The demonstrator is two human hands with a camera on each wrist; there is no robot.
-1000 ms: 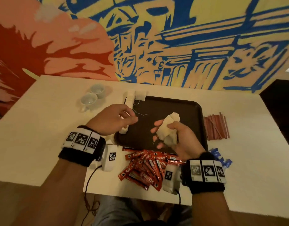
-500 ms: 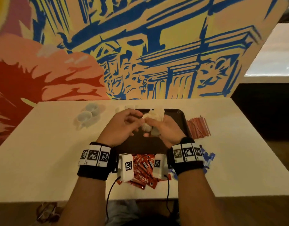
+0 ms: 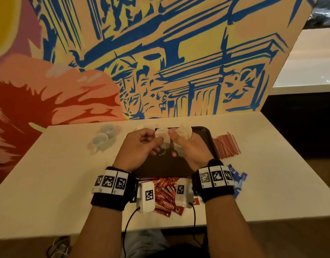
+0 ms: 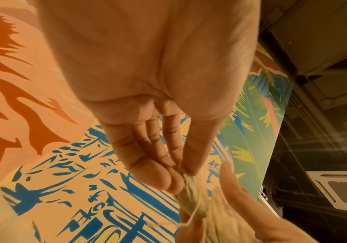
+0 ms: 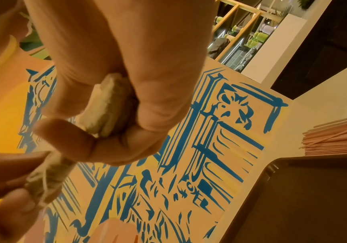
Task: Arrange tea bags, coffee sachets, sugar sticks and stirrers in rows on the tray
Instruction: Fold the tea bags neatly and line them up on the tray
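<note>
You held both hands raised above the dark rectangular plastic tray (image 3: 201, 134) on the white counter (image 3: 48, 174). Your right hand (image 3: 188, 148) clenched a bunch of pale paper tea bags (image 5: 106, 105), and your left hand (image 3: 140, 148) pinched one tea bag (image 4: 191, 199) of that bunch by its edge, string dangling. Red coffee sachets (image 3: 165, 200) lay heaped at the tray's near edge, pink stirrers (image 3: 226, 145) right of it, blue sugar sticks (image 3: 238, 178) beside your right wrist. Two white cups (image 3: 102, 138) stood to the left.

Stirrers (image 3: 226, 146) lie right of the tray (image 3: 205, 135), cups (image 3: 102, 138) left.
</note>
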